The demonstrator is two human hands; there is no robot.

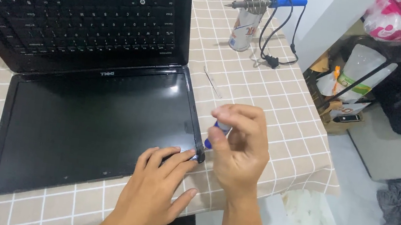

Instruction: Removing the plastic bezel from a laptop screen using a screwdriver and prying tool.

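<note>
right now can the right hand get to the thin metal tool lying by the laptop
Probably yes. The right hand, pinching a small blue tool, hovers just short of the thin metal tool, with only bare tablecloth between. It would need to free its fingers first.

Laptop [95, 77] on table [282, 124], soldering iron [268, 2] behind, right

Laptop [93, 92] leftward — bare tablecloth [283, 119] rightward
</note>
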